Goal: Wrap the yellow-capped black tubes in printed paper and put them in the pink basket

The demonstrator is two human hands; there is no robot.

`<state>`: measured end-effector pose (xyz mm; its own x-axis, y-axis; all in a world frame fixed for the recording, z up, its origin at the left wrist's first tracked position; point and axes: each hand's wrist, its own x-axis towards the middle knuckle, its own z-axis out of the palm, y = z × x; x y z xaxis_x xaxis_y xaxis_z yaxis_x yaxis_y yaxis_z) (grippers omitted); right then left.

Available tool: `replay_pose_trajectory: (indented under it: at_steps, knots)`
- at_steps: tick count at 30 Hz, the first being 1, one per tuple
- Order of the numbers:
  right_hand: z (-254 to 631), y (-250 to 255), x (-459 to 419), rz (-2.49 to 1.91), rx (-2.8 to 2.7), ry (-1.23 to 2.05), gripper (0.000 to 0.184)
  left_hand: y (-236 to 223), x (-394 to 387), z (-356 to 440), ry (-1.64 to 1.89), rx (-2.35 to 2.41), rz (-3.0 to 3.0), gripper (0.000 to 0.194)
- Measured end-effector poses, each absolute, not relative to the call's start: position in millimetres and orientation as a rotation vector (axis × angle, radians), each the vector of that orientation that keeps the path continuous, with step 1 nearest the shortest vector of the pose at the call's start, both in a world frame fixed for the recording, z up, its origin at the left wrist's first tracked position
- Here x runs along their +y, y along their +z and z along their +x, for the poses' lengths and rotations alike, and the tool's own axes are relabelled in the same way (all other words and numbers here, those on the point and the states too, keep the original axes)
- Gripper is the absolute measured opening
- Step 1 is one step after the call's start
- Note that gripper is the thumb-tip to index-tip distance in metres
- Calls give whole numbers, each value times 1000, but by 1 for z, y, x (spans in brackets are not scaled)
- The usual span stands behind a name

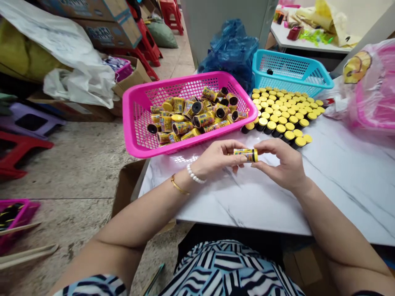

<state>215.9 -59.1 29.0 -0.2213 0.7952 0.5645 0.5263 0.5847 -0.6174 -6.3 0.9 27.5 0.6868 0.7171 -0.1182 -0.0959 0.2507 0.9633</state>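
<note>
A small canister (248,154) with a printed yellow wrapper and a yellow cap lies sideways between my hands, above the marble-patterned table. My left hand (219,158) is closed round its left end, thumb in front and fingers behind. At the capped right end, my right hand (282,162) pinches with thumb and forefinger. Just beyond my left hand, a pink basket (132,119) holds many similar wrapped canisters (203,120) lying in all directions. Past my right hand, black canisters (289,135) with yellow caps stand upright in close rows.
A blue basket (293,82) with a small black piece in it sits behind the rows. Next to it is a blue plastic bag (231,49). A pink container in clear plastic (375,90) stands at the right. Cartons (101,35) and stools (29,119) occupy the floor at left.
</note>
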Motion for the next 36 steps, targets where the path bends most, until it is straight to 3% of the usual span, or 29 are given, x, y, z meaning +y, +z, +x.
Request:
replay_pose_trajectory:
  at_steps: [4,17,21,24,31,33,36]
  knots:
    - [213,21,-58,-1070,-1907,293,23,25,1,-7,652,689,1280,41]
    - [200,16,-64,-1194,-1474,808,30,21,1,-6,822,640,1406,31]
    - [206,19,-62,-1152,-1658,534,21,25,7,-10,641,673,1307,45]
    - [211,20,-61,-1136,-1765,306,20,24,9,-9,648,684,1269,42]
    - [203,7,-56,-1254,-1422,965,34,19,7,-3,776,646,1307,40]
    - [204,8,-56,-1175,-1551,779,30,22,7,-5,718,634,1308,41]
    - [207,10,-58,-984,-1830,242,26,27,6,-9,568,620,1295,41]
